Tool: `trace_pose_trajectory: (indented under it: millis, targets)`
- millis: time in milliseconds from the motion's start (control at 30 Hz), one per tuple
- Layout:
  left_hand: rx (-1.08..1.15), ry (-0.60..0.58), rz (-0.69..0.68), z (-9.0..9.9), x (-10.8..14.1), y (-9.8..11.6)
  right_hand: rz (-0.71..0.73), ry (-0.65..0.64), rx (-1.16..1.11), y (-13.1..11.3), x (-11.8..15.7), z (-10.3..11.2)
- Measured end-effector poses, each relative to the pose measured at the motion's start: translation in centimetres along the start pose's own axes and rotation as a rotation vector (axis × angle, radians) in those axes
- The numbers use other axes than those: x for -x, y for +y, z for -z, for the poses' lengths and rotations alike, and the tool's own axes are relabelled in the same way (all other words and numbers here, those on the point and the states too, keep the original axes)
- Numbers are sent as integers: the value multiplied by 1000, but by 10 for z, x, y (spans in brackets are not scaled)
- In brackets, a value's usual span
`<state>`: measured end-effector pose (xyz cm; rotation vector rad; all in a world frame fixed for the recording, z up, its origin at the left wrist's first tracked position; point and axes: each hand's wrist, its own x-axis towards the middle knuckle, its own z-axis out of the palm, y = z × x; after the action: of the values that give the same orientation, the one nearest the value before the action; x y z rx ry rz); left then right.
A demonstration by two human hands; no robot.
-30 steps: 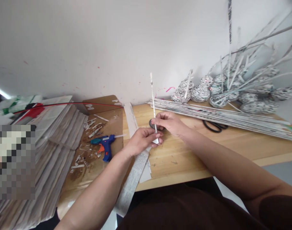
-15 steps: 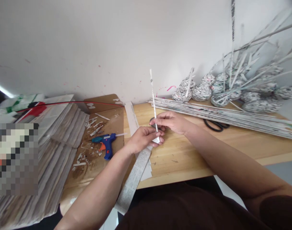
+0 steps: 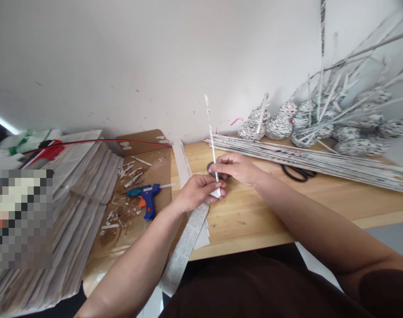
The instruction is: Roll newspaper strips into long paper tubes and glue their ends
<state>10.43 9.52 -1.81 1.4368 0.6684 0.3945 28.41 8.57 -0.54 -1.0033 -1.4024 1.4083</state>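
A thin rolled paper tube (image 3: 209, 123) rises upright, leaning slightly left, from the end of a printed newspaper strip (image 3: 186, 251). My left hand (image 3: 199, 193) is closed on the strip where it wraps into the tube's lower end. Just above, my right hand (image 3: 237, 168) pinches the tube between thumb and fingers. The strip trails down and left over the table's front edge. Behind my right fingertips a dark round object (image 3: 210, 167) shows in part; its kind cannot be made out.
A blue glue gun (image 3: 148, 198) lies on brown cardboard among paper scraps, left. Further left stands a stack of newspaper (image 3: 88, 190). Paper strips (image 3: 181, 159) lie under my left hand. Behind right are a bundle of paper tubes (image 3: 287, 155), black scissors handles (image 3: 297, 173) and woven paper shapes (image 3: 278, 127).
The paper tube has turned a little, and its top has shifted slightly left. Both hands keep nearly the same place and hold.
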Motion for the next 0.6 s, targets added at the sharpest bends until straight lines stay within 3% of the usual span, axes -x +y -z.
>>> trace_pose_trajectory:
  millis: [133,267,433,600]
  targets:
    - [1,3,-9,0,0,0,39,95,-29,1,-1,1]
    - [37,26,15,1,1,1,4,-22,20,-1,-1,4]
    - [41,25,30,1,0,2,47,56,-50,2,-2,5]
    - [57,23,19,0,0,1,29,0,-28,3,-3,6]
